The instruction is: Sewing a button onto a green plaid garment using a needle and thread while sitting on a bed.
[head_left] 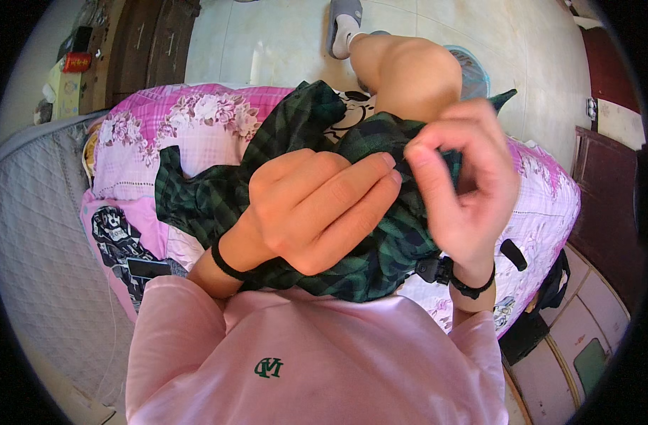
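A dark green and navy plaid garment (366, 265) lies bunched across my lap, with loose ends spread to the left and toward my knee. My left hand (317, 212) is closed on its upper folds, fingers pressed together and pointing right; its thumb is hidden. Just to the right, my right hand (473, 180) is raised over the cloth, thumb and forefinger brought together in a pinch near the left fingertips. What sits in that pinch is too small to make out, and the hand is slightly blurred. Both wrists wear black bands.
I sit on a bed with a pink floral sheet (136, 170). A phone (148, 268) lies at the left, by a black patterned cloth (115, 230). A grey quilted mattress (41, 191) stands farther left. Beyond my bent leg are a grey slipper (347, 10) and a blue bin (473, 71).
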Available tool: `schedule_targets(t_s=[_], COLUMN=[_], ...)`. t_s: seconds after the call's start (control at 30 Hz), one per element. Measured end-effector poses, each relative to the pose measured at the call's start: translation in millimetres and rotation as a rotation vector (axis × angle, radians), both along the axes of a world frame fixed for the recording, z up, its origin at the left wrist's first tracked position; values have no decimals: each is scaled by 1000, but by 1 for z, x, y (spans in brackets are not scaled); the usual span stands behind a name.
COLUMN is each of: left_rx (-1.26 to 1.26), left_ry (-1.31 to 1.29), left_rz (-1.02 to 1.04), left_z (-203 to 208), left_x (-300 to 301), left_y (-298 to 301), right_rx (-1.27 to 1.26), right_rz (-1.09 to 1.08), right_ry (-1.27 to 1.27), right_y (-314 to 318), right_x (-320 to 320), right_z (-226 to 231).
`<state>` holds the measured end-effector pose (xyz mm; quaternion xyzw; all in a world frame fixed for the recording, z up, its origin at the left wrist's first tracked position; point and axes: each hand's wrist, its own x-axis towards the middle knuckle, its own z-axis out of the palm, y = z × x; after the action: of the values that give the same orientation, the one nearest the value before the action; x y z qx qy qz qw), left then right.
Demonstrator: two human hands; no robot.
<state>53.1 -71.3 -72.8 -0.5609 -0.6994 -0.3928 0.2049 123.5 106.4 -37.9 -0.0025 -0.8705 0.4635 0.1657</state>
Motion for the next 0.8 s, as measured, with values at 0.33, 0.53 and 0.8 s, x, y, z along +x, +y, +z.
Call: schedule_targets(t_s=[0.33, 0.53, 0.8], left_rx=[102, 36, -16], left_ry=[-190, -180, -683], left_rz=[-48, -77, -10], left_z=[-12, -8, -2], left_x=[-11, -5, -4], left_y=[5, 2, 4], right_rx=[-38, 223, -591], right_rz=[-200, 204, -232], right_ry=[144, -2, 336], right_y=[43, 19, 75], right_x=[2, -11, -8], right_z=[6, 6, 5])
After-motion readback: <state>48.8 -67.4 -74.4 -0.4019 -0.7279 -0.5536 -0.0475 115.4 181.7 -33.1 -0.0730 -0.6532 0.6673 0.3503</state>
